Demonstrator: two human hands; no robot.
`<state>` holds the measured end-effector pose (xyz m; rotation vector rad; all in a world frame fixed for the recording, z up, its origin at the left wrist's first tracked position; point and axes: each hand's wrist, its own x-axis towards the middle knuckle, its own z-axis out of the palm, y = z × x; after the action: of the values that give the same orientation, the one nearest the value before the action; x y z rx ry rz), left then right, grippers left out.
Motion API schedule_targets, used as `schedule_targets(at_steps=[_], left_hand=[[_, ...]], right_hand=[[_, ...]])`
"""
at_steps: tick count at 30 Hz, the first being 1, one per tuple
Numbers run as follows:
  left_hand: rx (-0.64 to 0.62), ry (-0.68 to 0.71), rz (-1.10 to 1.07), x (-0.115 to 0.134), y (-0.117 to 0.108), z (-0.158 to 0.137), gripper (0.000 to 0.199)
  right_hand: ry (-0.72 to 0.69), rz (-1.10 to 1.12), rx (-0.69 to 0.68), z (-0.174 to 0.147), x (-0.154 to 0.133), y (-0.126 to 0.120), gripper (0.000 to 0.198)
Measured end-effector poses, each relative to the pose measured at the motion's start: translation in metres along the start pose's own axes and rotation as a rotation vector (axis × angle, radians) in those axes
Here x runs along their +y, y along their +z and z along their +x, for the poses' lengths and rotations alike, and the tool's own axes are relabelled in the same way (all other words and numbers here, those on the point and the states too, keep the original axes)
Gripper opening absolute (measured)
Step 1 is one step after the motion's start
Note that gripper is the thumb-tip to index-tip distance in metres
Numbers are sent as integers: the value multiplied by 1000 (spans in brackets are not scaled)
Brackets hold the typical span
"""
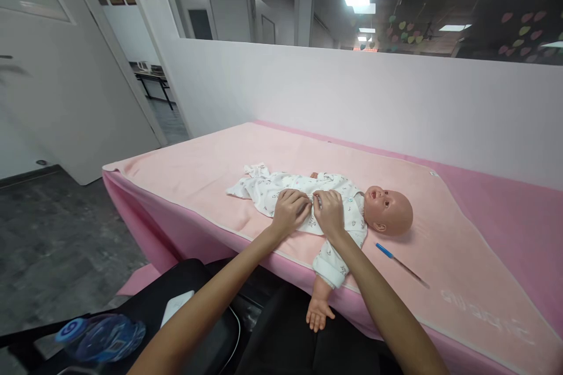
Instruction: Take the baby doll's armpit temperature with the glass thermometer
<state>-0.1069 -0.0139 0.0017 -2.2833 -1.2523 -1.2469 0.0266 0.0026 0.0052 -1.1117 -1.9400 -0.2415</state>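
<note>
Left hand (pixel 291 211) and right hand (pixel 329 212), fingers curled, pinch gown (pixel 311 224) at front; doll (pixel 391 212) lies face-up on worktop (pixel 189 167). Looks like gown-front adjusting; next move likely calls for steady, fine fingertip control.

Near left, a blue-capped water bottle (pixel 108 337) lies on a black chair (pixel 187 274), beside a white object (pixel 175 306) I can't quite make out. On the right, a blue-handled tool (pixel 398 261) rests on the pale pink blanket (pixel 197 158). Far left, past the open door (pixel 65 88), stands a table (pixel 152 77); far right, heart shapes (pixel 523 31) dot the window (pixel 409 6).
</note>
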Motion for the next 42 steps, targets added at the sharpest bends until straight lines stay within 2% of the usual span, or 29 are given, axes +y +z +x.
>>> schedule_targets(at_steps=[6, 12, 14, 16, 18, 21, 25, 27, 30, 33, 37, 40, 42], left_hand=[[-19, -48, -44, -2, 1, -1, 13], [34, -321, -84, -14, 0, 10, 16], [-20, -382, -55, -21, -1, 23, 16], [-94, -407, -37, -29, -1, 38, 15], [-112, -422, -31, -35, 1, 49, 16], [-59, -487, -62, -41, 8, 56, 18], [37, -566, -130, -44, 13, 49, 21], [54, -569, -159, -44, 13, 46, 21], [60, -559, -181, -43, 11, 44, 21], [71, -556, -179, -43, 10, 44, 21], [67, -555, -177, -44, 11, 44, 21], [61, -554, -180, -45, 11, 43, 21], [55, -554, -184, -45, 10, 43, 21]], right_hand=[[2, -53, -3, -1, 2, 2, 17], [-39, -159, -11, 1, -3, -5, 19], [-73, -177, -7, -3, -6, -14, 19], [-74, -176, -12, -15, -8, -29, 22], [-25, -165, -29, -35, -4, -49, 23], [138, -213, -35, -76, 13, -86, 20], [331, -438, -74, -132, 50, -135, 23], [404, -471, -127, -152, 66, -151, 23], [479, -380, -181, -168, 77, -165, 23], [614, -222, -178, -163, 73, -173, 22], [816, -32, -103, -131, 58, -185, 25], [806, 43, -37, -101, 49, -186, 28], [774, 72, -60, -87, 45, -180, 29]])
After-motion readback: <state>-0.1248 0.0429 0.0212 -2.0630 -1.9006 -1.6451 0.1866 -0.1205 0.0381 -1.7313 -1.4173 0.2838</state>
